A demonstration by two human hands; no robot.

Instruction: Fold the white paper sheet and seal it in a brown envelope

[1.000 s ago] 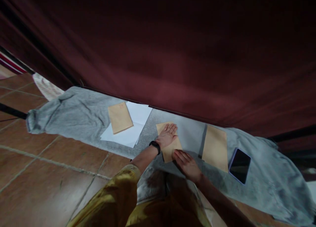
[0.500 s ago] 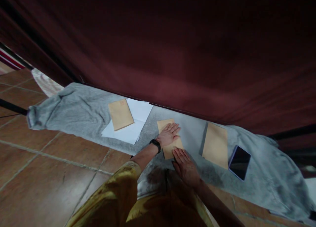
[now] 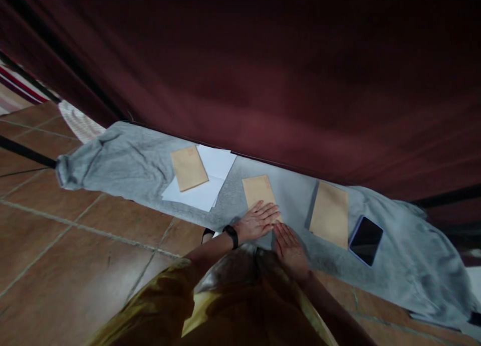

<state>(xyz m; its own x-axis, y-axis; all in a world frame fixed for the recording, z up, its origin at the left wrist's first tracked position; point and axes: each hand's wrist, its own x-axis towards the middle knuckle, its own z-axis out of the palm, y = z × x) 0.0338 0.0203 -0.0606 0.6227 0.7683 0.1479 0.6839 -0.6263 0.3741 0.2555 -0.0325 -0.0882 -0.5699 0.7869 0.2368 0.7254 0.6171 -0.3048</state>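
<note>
A brown paper envelope [image 3: 258, 188] with a small reddish print in its top corner lies flat on the grey cloth. Across its near half rests my left hand [image 3: 256, 222], palm down with fingers stretched out, a black band on the wrist. My right hand [image 3: 290, 248] is flat too, its fingertips touching the envelope's near right corner. The near part of the envelope is hidden beneath my hands. To the left, another brown envelope or a stack of them [image 3: 189, 168] sits on white paper sheets [image 3: 221, 161]. On the right lies a further stack of brown envelopes [image 3: 329, 214].
A phone [image 3: 366, 239] with a dark screen lies right of the envelopes. The grey cloth [image 3: 124, 160] covers a long narrow surface. Behind it hangs a dark red curtain [image 3: 263, 100]. Tiled floor [image 3: 93, 255] and a dark pole [image 3: 26, 152] are at left.
My left hand has slid toward me, down the envelope, uncovering its far half and the reddish print. My right hand stays by the near corner. The camera view has shifted slightly.
</note>
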